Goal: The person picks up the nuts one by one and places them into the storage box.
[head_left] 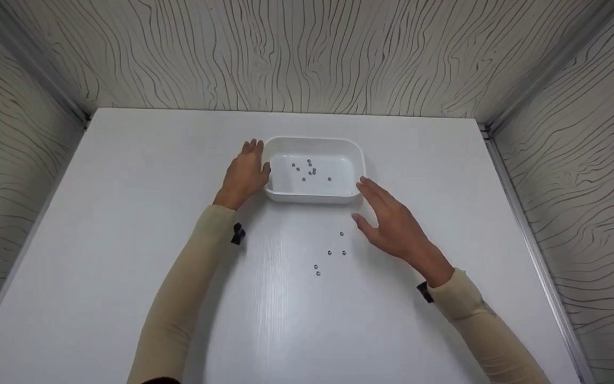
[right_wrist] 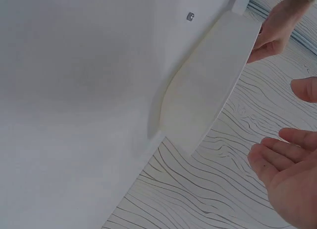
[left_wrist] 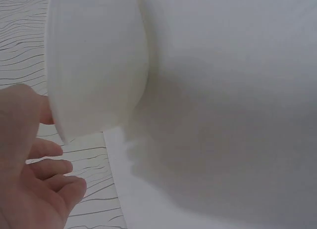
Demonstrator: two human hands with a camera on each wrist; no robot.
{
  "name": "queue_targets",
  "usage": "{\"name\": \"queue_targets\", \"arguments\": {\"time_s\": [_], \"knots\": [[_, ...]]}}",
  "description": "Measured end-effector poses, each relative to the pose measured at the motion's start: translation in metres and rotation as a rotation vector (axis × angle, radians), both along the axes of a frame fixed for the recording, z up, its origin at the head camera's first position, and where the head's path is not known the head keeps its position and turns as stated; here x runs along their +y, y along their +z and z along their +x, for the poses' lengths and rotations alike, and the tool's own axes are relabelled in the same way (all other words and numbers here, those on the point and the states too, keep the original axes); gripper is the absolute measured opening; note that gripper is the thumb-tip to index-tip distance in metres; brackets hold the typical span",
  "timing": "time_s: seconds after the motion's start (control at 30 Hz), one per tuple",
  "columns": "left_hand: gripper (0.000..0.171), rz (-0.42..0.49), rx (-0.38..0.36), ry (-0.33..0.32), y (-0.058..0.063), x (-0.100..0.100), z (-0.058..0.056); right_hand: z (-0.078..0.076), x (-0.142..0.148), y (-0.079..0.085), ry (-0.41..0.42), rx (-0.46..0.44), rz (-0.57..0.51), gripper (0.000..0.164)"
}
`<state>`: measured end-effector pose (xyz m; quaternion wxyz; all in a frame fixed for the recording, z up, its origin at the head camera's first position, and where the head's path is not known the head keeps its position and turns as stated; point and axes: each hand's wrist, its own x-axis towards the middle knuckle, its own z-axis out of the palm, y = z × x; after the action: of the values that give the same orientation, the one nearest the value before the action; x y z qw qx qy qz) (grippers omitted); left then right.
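A white rectangular tub [head_left: 315,198] with rounded corners stands on the white table, with several small shiny beads [head_left: 314,172] scattered over its floor. My left hand [head_left: 244,175] holds the tub's left rim, its thumb over the edge and the other fingers outside. In the left wrist view those fingers [left_wrist: 49,167] are bent below the tub wall [left_wrist: 94,66]. Near the front right corner is my right hand [head_left: 392,221], fingers extended and thumb apart, holding nothing. The right wrist view shows a gap between this hand [right_wrist: 292,164] and the tub [right_wrist: 208,80].
Several loose beads [head_left: 330,253] lie on the table [head_left: 264,330] in front of the tub, left of the right hand. Wood-grain patterned panels [head_left: 285,58] rise behind the table and along both sides. A metal rail [head_left: 536,250] runs by the right edge.
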<state>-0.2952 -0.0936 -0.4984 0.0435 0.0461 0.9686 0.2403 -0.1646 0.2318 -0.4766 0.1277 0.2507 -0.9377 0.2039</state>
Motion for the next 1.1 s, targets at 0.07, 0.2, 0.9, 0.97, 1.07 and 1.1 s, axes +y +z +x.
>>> {"name": "queue_targets", "arguments": {"time_s": [0.07,0.2,0.9,0.97,1.07,1.1], "knots": [[0.063,0.010,-0.016,-0.004,0.000,0.000,-0.001,0.005,0.001,-0.003,0.045,0.033,0.019,0.064],[0.061,0.018,-0.019,-0.013,0.000,-0.001,-0.002,0.012,0.004,-0.012,0.157,0.113,0.047,0.063],[0.060,-0.173,0.095,-0.094,-0.001,0.002,0.001,0.028,0.015,-0.053,0.604,0.323,0.308,0.046],[0.061,-0.241,0.098,-0.101,-0.001,0.004,0.002,0.029,0.014,-0.053,0.613,0.331,0.358,0.048],[0.063,-0.331,0.092,-0.113,0.000,0.008,0.003,0.030,0.015,-0.053,0.606,0.321,0.418,0.051],[0.063,-0.355,0.088,-0.115,0.000,0.008,0.004,0.031,0.015,-0.053,0.605,0.315,0.429,0.052]]}}
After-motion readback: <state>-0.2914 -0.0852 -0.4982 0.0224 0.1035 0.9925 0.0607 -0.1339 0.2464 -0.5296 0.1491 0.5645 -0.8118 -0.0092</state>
